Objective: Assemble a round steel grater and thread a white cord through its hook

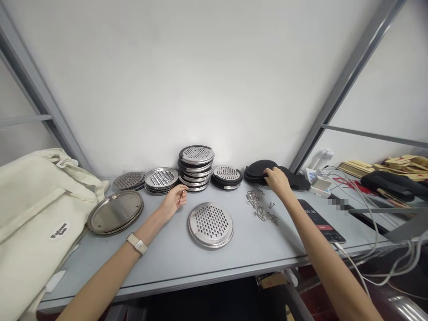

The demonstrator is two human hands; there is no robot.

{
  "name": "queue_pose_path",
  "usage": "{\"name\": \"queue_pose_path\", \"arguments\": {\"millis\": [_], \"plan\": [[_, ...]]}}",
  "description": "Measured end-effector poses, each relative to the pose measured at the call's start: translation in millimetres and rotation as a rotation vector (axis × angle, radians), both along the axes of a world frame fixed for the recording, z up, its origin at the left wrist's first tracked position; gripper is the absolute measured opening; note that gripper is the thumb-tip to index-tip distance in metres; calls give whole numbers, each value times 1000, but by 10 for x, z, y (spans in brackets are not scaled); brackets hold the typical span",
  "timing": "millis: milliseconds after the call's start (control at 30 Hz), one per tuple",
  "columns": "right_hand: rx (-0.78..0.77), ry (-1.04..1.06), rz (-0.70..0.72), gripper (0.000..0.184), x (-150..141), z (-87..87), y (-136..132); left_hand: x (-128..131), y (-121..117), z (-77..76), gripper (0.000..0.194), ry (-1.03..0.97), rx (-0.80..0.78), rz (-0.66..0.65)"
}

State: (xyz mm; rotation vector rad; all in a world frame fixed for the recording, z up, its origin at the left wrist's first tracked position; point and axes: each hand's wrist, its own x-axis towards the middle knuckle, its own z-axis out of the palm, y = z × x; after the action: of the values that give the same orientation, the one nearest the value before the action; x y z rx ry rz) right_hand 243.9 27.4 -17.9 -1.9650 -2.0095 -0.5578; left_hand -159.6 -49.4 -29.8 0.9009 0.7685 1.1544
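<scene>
Disc (210, 224): one, flat, alone, perforations fully exposed. Left hand (174, 200): behind-left of disc, fingertips pinched on clip (182, 195). Right hand (277, 180): behind-right of disc, at covers (258, 166); cannot tell whether closed. Loose clips (257, 206): right of disc, seemingly spread for easy picking.

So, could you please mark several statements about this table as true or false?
1. The left hand touches the black discs. False: the right hand does.
2. A perforated metal disc lies in front of the tall stack. True.
3. The phone lies left of the small metal pieces. False: it lies to their right.
4. A wristband is on the left wrist. True.
5. The pale bag is at the right edge. False: it is at the left.
</scene>
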Motion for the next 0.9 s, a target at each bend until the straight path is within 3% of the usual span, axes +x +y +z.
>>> {"name": "queue_pose_path", "arguments": {"millis": [233, 400, 533, 633, 800, 900], "plan": [[-59, -131, 60, 12, 153, 282, 96, -46, 27, -4, 18, 10, -10, -43], [6, -161, 59, 14, 115, 608, -68, -20, -6, 12, 18, 24, -3, -75], [94, -104, 155, 13, -368, 851, -510, -3, -60, 90, 25, 91, 98, -85], [49, 18, 344, 10, -936, 915, -915, 18, -131, 151, 32, 175, 211, -159], [-151, 140, 727, 3, -1748, 759, -1337, 74, -223, 166, 48, 232, 324, -330], [-217, 106, 790, 4, -2052, 595, -1433, 113, -248, 172, 45, 299, 362, -238]]}}
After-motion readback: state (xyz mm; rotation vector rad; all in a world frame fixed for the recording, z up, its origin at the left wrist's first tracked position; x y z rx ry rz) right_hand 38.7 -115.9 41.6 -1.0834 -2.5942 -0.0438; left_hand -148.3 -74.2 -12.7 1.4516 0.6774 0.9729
